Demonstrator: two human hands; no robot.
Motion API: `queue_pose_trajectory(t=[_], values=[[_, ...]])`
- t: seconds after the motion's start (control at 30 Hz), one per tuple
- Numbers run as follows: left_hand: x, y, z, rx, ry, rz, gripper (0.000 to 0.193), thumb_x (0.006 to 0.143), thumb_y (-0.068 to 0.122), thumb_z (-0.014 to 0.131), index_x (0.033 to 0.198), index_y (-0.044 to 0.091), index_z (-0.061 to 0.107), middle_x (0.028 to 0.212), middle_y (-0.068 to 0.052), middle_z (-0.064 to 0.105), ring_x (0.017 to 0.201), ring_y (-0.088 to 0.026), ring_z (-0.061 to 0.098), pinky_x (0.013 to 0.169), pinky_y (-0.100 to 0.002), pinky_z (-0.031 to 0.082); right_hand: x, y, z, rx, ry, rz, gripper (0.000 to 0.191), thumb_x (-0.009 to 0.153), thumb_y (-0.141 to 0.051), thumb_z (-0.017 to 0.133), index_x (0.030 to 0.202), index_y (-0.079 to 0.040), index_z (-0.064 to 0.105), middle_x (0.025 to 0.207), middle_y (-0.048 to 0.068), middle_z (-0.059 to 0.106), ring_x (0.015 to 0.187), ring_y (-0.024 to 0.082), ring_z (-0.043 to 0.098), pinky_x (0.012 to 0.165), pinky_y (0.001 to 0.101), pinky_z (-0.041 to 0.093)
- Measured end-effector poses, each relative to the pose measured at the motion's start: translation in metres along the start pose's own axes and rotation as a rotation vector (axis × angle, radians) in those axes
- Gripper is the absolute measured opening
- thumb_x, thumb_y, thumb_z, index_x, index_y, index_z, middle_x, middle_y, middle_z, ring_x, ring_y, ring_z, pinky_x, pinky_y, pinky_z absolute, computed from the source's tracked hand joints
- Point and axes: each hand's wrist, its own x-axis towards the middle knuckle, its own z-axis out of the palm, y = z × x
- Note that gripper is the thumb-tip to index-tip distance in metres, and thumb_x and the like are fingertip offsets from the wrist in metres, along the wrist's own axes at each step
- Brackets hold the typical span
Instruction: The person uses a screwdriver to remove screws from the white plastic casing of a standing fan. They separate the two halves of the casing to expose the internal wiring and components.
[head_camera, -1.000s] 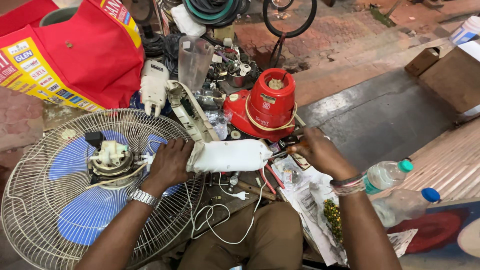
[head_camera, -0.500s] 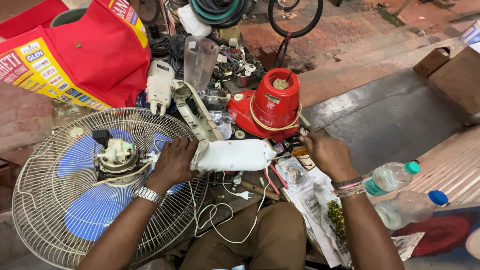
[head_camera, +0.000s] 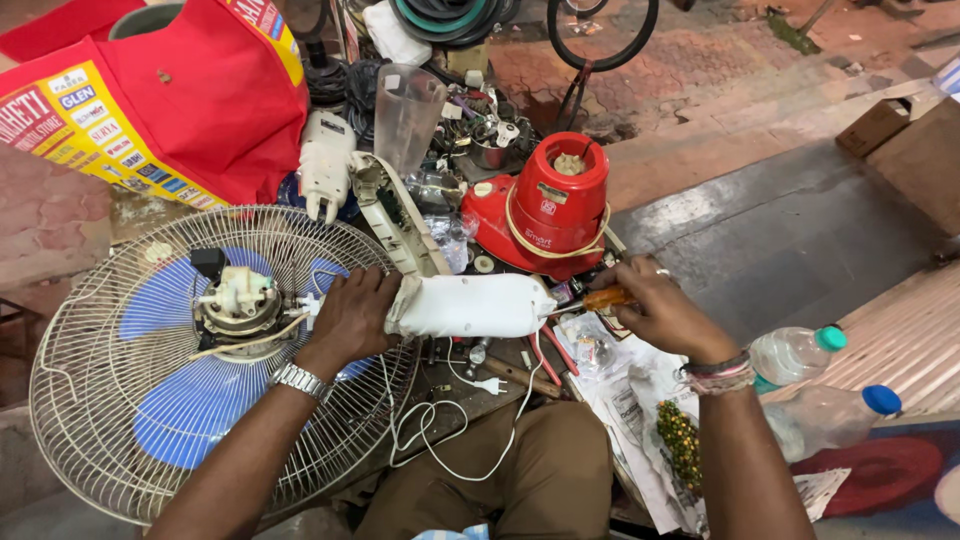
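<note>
Fingers (head_camera: 375, 290) grasp the white housing (head_camera: 470, 305); right fingers (head_camera: 640, 290) clench a half-hidden screwdriver (head_camera: 600, 298).

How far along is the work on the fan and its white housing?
Done: the fan lies flat with its motor bare and wires loose. In hand: the left hand steadies the white housing, while the right hand holds a screwdriver at its end. Left: the housing is off the motor, and loose parts lie about the red mixer base.

Fan guard (head_camera: 120, 440) seen as bare wire metal, blades (head_camera: 190, 410) glossy blue plastic; housing (head_camera: 470, 305) smooth white plastic, mixer base (head_camera: 550, 205) shiny red.
</note>
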Motion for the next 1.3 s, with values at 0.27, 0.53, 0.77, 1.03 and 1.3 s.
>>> queue_pose_trajectory(t=[0.27,0.53,0.77,1.03,1.3], values=[[0.0,0.0,0.001,0.016,0.049,0.033,0.098,0.057,0.036,0.094,0.14,0.009,0.049,0.116,-0.011,0.055,0.112,-0.029,0.054,0.096,-0.046,0.044,0.005,-0.01,0.006,-0.272,-0.134,0.513,0.025,0.102,-0.031,0.063,0.118,-0.013,0.068,0.108,0.017,0.068,0.101,0.037,0.066,0.088,0.0483,0.052],[-0.001,0.0,0.003,0.011,0.082,0.041,0.097,0.057,0.037,0.094,0.139,0.008,0.05,0.114,-0.012,0.056,0.111,-0.03,0.054,0.093,-0.046,0.044,0.009,-0.019,0.002,-0.113,-0.061,0.613,0.042,0.093,-0.037,0.069,0.122,-0.008,0.062,0.11,0.02,0.065,0.099,0.039,0.066,0.084,0.0489,0.052],[-0.002,0.001,0.001,-0.005,0.078,0.044,0.1,0.057,0.039,0.094,0.14,0.008,0.049,0.115,-0.012,0.057,0.11,-0.029,0.054,0.094,-0.046,0.044,0.001,-0.014,-0.004,-0.057,0.033,0.118,0.036,0.085,-0.027,0.067,0.118,-0.011,0.066,0.106,0.021,0.067,0.095,0.042,0.067,0.08,0.0506,0.054],[0.0,0.001,0.002,-0.001,0.071,0.044,0.098,0.057,0.039,0.093,0.139,0.008,0.05,0.115,-0.011,0.057,0.111,-0.029,0.054,0.094,-0.046,0.042,0.004,-0.015,-0.001,-0.256,-0.154,0.46,0.03,0.099,-0.035,0.062,0.123,-0.018,0.067,0.107,0.018,0.07,0.102,0.039,0.068,0.087,0.0496,0.053],[-0.005,0.001,-0.002,-0.012,0.067,0.051,0.092,0.058,0.039,0.092,0.135,0.01,0.051,0.114,-0.012,0.056,0.11,-0.031,0.053,0.089,-0.047,0.042,0.008,-0.023,-0.002,-0.332,-0.253,0.834,0.032,0.107,-0.036,0.059,0.135,-0.02,0.061,0.113,0.019,0.066,0.103,0.041,0.065,0.089,0.0505,0.051]])
